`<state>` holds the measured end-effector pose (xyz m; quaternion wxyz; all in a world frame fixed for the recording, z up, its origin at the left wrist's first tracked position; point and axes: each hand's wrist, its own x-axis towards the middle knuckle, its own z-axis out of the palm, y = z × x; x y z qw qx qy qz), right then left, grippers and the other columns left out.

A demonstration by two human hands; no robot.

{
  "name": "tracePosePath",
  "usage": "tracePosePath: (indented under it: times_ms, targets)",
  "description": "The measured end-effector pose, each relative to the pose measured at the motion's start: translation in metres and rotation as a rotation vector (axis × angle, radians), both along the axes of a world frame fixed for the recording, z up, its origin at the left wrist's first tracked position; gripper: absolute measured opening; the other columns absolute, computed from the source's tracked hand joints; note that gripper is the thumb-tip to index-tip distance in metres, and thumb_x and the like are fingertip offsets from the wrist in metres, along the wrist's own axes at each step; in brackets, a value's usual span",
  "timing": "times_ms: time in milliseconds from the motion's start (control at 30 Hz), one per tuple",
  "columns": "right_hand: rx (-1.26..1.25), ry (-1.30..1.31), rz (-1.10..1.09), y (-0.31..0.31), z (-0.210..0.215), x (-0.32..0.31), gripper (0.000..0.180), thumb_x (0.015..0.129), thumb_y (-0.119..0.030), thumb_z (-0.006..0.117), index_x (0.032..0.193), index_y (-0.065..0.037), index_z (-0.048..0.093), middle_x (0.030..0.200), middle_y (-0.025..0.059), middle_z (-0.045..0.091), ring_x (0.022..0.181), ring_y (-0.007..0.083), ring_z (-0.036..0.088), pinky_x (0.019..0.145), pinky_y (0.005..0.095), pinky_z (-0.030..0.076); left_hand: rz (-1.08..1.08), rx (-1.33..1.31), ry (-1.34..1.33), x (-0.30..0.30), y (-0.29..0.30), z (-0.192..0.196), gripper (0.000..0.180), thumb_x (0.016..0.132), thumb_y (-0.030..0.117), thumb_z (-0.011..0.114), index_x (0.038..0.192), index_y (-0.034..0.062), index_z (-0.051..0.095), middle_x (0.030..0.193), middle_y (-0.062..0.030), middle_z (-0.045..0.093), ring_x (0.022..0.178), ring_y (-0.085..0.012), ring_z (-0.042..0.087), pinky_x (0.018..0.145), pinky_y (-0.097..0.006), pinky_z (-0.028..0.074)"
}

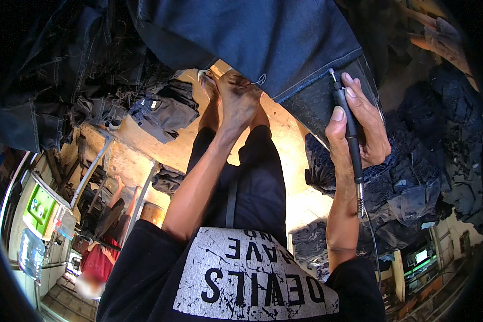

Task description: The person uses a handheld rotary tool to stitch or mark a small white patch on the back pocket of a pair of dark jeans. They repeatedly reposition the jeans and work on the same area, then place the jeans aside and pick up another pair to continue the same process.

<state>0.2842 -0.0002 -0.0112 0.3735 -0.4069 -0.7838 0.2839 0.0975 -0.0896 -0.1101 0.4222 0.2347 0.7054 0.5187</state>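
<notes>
A dark blue denim garment [252, 37] spreads across the upper middle, with a stitched, slightly frayed edge on its right side. A flat dark panel [311, 104] shows beyond that edge. My right hand [367, 123] is closed round a slim black pen-shaped rotary tool [351, 126], whose small pale tip points up close to the frayed edge. A cable runs down from the tool's back end. My left hand [239, 99] is curled at the garment's lower edge and grips the cloth there; some of its fingers are hidden. A loose thread loop [262, 79] hangs beside it.
Dark denim garments pile up at the left [53, 80] and right [424, 155]. A grey garment [163, 115] lies on the floor. At lower left are a metal frame [91, 163], a green tray [39, 208], a clear plastic bottle [31, 255] and another person in red [99, 263].
</notes>
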Motion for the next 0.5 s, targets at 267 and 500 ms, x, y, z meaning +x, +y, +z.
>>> tracePosePath:
  times_ms: [267, 500]
  targets:
    - [-0.005, 0.015, -0.052, -0.005, -0.003, 0.002, 0.030, 0.093, -0.005, 0.075, 0.121, 0.002, 0.075, 0.122, 0.0240, 0.078, 0.119, 0.0362, 0.075, 0.111, 0.0498, 0.055, 0.049, 0.165, -0.122, 0.008, -0.002, -0.022, 0.015, 0.078, -0.011, 0.070, 0.075, 0.0000, 0.061, 0.073, 0.0032, 0.060, 0.070, -0.0083, 0.055, 0.063, -0.028, 0.044]
    - [-0.263, 0.457, -0.455, 0.009, 0.045, -0.012, 0.033, 0.113, -0.025, 0.058, 0.123, 0.006, 0.067, 0.128, 0.0245, 0.071, 0.124, 0.0347, 0.070, 0.113, 0.0464, 0.053, -0.379, 0.047, -0.351, -0.050, -0.043, 0.040, 0.059, 0.093, 0.020, 0.083, 0.140, 0.0033, 0.052, 0.132, -0.0092, 0.064, 0.112, -0.0211, 0.065, 0.096, -0.039, 0.055]
